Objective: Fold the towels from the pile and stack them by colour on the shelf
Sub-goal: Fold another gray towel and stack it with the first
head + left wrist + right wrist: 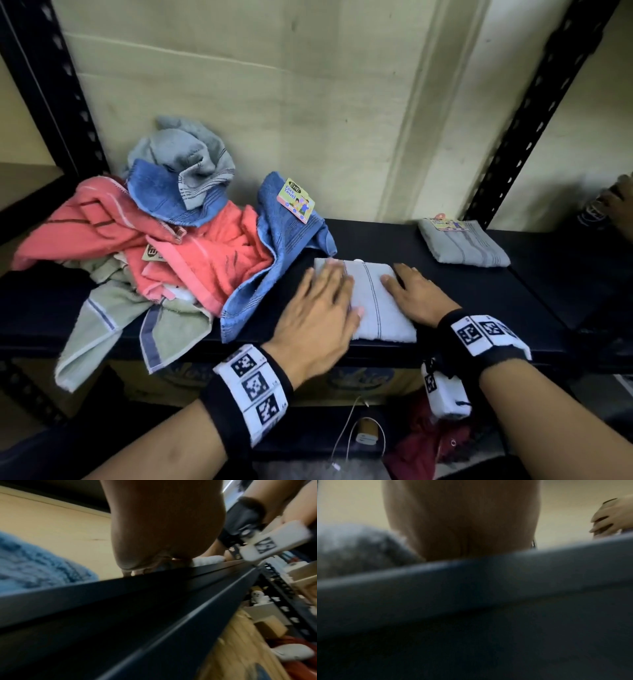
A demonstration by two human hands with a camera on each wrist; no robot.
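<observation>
Left hand (317,308) lies flat, fingers spread and straight, pressing the left half of a folded grey towel (371,308); it looks blurred, so probably smoothing. Right hand (416,294) rests flat at the towel's right edge, fingers straight and close together, touching the fold, palm partly on the shelf (445,267). Neither hand pinches anything. The towel sits at the shelf's front edge, about mid-length, folded to a neat rectangle with a thin stripe running front to back. The wrist views add little: the left one shows the underside of the palm over the shelf lip with blue cloth beside it; the right one is dark and blurred. Done so far, as far as can be seen: one folded grey towel (462,246), tag on top, near the back edge toward the right end, well apart from the one under the hands. That appears to be the start of the grey stack. Left to do: the pile (171,240) at the left end is still large and loose, with red, blue, green and grey cloth, and a blue towel (284,246) spilling from it to just beside the left hand. Judgement: early in the task; second towel folded, not yet stacked; no blue, red or green stack visible. Someone else's hand (621,202) shows at the far right edge, purpose unclear.
</observation>
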